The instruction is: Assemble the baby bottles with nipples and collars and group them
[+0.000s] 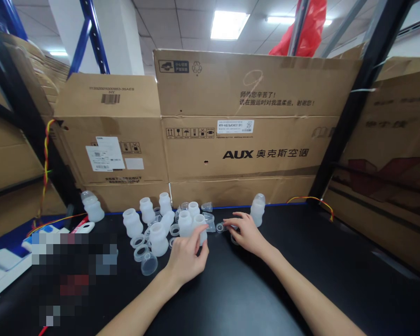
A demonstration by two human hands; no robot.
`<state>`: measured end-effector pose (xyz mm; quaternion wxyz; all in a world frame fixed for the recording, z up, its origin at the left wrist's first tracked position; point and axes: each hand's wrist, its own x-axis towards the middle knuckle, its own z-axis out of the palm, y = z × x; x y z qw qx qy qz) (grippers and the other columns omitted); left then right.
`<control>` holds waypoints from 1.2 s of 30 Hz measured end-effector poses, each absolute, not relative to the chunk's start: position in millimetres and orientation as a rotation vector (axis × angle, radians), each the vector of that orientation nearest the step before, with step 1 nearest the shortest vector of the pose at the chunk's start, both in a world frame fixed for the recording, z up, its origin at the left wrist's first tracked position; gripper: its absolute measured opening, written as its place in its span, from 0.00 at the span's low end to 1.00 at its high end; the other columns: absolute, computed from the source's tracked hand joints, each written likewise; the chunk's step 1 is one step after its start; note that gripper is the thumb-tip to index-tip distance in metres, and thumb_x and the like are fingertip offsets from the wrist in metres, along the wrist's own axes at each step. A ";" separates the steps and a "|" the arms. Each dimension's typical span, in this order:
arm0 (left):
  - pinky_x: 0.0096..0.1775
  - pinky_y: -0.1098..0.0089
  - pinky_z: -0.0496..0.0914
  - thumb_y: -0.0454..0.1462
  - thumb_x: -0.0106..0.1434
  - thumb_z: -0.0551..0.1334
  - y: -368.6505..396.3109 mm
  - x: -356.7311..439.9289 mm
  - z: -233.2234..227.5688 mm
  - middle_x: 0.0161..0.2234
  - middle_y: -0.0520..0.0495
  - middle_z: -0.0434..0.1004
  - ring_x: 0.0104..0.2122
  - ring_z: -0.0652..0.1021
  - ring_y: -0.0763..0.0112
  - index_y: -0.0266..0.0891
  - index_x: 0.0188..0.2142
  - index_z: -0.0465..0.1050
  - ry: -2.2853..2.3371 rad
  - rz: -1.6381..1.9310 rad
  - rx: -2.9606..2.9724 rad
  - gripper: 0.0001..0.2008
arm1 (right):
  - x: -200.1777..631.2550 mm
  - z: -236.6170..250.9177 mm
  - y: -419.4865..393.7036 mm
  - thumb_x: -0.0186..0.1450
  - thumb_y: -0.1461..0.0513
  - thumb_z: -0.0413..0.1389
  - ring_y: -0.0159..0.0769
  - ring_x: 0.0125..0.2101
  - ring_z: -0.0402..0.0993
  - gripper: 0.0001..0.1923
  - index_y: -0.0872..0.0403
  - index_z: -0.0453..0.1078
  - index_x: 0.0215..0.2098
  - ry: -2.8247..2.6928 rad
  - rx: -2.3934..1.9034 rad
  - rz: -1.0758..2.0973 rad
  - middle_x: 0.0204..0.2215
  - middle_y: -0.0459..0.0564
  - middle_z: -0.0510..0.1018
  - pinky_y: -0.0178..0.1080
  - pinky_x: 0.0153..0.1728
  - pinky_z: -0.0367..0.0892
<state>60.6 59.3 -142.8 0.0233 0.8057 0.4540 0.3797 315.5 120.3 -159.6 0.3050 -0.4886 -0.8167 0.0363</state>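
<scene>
Nearest the camera, two bare forearms are stretched out over a black bench (301,261). The left hand (187,256) is closed around a small translucent white plastic bottle (200,227); its fingers (196,240) are curled and pressed against the bottle's side, so that only the upper part of the bottle is seen above them. Just to the right, the right hand (247,233) is laid low on the bench with its fingers (233,217) loosely spread; a small clear plastic ring (220,227) is touched or pinched at the fingertips, though which cannot be told. The ring lies between the two hands, just beside the held bottle.

To the left of the left hand, a clear plastic cap (149,264) is seen lying on its side, and beyond it a cluster of similar translucent white bottles (150,224) and loose clear rings (137,241) is spread on the bench. One capped bottle (258,209) is stood apart just behind the right hand, and another (92,206) far to the left.

At the back, large brown cardboard boxes (245,135) are stacked against the bench edge, framed by black shelf posts (353,107).
</scene>
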 end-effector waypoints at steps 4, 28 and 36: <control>0.27 0.73 0.61 0.37 0.69 0.55 52.0 67.0 -143.3 0.19 0.55 0.70 0.18 0.72 0.74 0.43 0.50 0.76 1.281 1.011 2.622 0.15 | 314.9 -158.9 122.6 0.70 0.63 0.55 0.47 0.53 0.69 0.13 0.46 0.81 0.45 -2.147 -1.287 0.076 0.44 0.48 0.81 0.51 0.56 0.62; 0.28 0.75 0.61 0.34 0.64 0.60 48.5 70.9 -148.7 0.20 0.57 0.74 0.20 0.73 0.76 0.47 0.41 0.77 1.087 0.757 2.666 0.09 | 327.9 -126.9 112.2 0.64 0.62 0.54 0.34 0.35 0.73 0.07 0.56 0.72 0.32 -1.770 -1.063 0.193 0.33 0.50 0.75 0.37 0.40 0.68; 0.29 0.75 0.60 0.35 0.64 0.60 48.4 71.3 -147.1 0.21 0.57 0.75 0.21 0.74 0.76 0.47 0.41 0.78 1.125 0.668 2.648 0.09 | 336.3 -127.1 107.9 0.63 0.61 0.55 0.34 0.32 0.72 0.11 0.57 0.77 0.38 -2.052 -1.237 0.531 0.34 0.52 0.76 0.35 0.35 0.67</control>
